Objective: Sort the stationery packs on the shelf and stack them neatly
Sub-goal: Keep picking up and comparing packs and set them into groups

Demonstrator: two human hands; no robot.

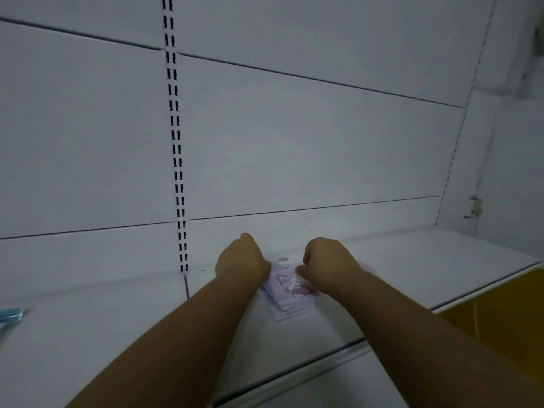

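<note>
A small stack of several flat stationery packs (290,295), pale purple with a cartoon print, lies on the white shelf (412,269) near its back wall. My left hand (241,260) rests with curled fingers against the stack's left edge. My right hand (326,260) is curled over the stack's right upper corner, fingertips pinching the top pack. The far ends of the packs are partly hidden by both hands. A sliver of pink shows behind my right wrist.
A teal packet (10,315) lies at the far left of the shelf. A slotted upright (176,148) runs down the white back panel. Below the shelf's front edge on the right is a yellow surface (500,319).
</note>
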